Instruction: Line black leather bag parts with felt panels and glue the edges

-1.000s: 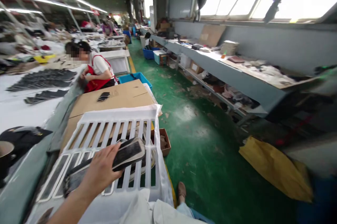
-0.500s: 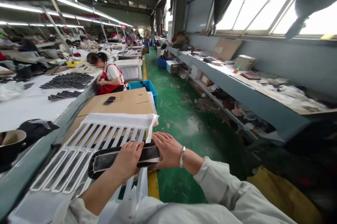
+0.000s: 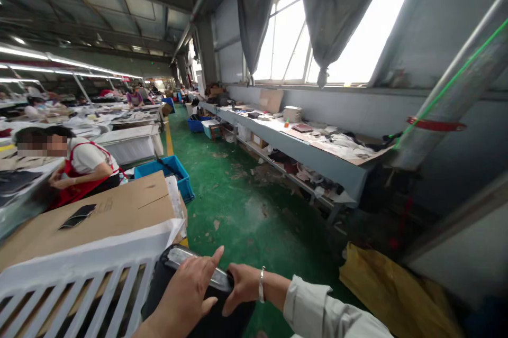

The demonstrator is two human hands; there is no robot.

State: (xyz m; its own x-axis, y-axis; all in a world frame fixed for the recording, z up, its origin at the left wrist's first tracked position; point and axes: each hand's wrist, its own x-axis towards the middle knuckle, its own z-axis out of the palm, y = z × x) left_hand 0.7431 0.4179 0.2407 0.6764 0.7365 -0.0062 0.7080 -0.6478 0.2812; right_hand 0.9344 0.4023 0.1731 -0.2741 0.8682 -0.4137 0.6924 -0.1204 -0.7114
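Note:
A black bag-shaped piece [image 3: 159,288] stands in front of me, its narrow, round-ended face turned up with a shiny grey panel on it. Across that face lies my left hand [image 3: 188,282], its fingers stretched out and its thumb apart, touching the piece. My right hand [image 3: 243,284], with a silver bracelet at the wrist, grips the right end of the piece between thumb and fingers. The lower part of the piece runs out of the picture. To its left lies a white slotted sheet [image 3: 91,253], with dark gaps between its strips.
Beyond the sheet lies cardboard [image 3: 127,198] bearing small black pieces [image 3: 78,216]. A co-worker in a red apron [image 3: 85,187] sits at the left table. A blue crate [image 3: 184,182] stands by the green aisle [image 3: 238,211]. A cluttered bench [image 3: 317,150] and yellow sack [image 3: 384,285] are at right.
My view has swung to the right. The black piece has been tipped from lying over the sheet to standing narrow face up. My left hand's fingers have straightened; my right hand still grips the end.

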